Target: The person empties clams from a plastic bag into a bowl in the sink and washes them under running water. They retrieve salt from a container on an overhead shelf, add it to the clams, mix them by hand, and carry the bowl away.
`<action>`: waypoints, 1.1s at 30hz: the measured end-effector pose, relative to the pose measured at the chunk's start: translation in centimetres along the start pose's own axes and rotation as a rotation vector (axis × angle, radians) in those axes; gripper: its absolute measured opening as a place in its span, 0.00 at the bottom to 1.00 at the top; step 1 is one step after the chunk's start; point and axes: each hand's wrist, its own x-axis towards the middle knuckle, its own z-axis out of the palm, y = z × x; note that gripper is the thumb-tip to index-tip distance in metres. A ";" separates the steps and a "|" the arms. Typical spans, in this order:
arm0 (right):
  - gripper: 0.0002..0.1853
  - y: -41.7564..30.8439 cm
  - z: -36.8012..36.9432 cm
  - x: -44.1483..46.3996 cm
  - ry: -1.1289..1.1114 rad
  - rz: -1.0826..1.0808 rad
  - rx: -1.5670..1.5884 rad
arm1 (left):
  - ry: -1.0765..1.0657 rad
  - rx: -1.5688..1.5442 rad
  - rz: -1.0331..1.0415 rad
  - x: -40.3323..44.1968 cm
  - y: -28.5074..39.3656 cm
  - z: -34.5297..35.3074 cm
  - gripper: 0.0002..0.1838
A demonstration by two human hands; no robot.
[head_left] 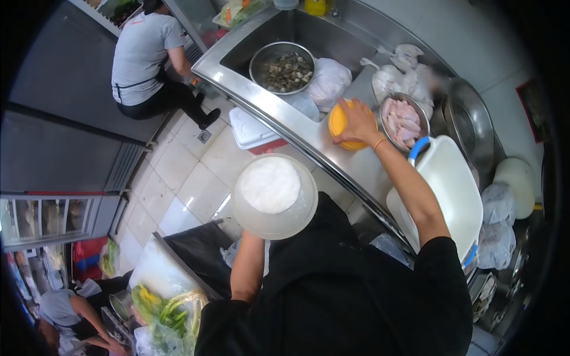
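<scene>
My left hand is mostly hidden under a translucent plastic bowl and holds it up from below. White granular stuff fills much of that bowl; its kind I cannot make out. On the steel counter, my right hand grips a round yellow-orange bowl or lid from above, fingers spread across it. Right beside that hand stands a metal bowl of raw chicken pieces. Whole raw poultry lies behind it, and a bagged pale lump sits to the left.
A metal bowl of clams stands in the steel sink. A white basin with blue handles lies by my right arm. A cool box is on the floor. Two people work at left; leafy vegetables are lower left.
</scene>
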 end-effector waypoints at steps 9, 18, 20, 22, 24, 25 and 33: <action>0.71 -0.1 6.7 3.1 0.032 0.342 0.200 | 0.038 -0.032 0.085 7.5 5.2 -1.8 0.48; 0.28 -16.0 -3.0 4.3 -0.191 -0.353 1.166 | 0.235 0.125 0.207 11.6 8.3 -3.7 0.45; 0.35 -19.5 0.9 6.4 -0.290 -0.310 0.943 | 0.237 0.142 0.225 12.7 9.1 -3.2 0.45; 0.41 -21.4 4.1 7.9 -0.303 -0.416 0.815 | 0.261 0.131 0.225 13.6 9.9 -3.4 0.46; 0.40 -22.4 4.4 8.8 -0.393 -0.374 0.824 | 0.248 0.120 0.182 14.5 11.7 -3.0 0.46; 0.39 -23.2 3.1 9.5 -0.433 -0.354 0.827 | 0.237 0.115 0.163 14.8 12.7 -3.0 0.46; 0.25 -30.0 0.8 12.7 -0.959 0.219 1.572 | 0.239 0.047 0.063 16.0 18.7 -6.0 0.45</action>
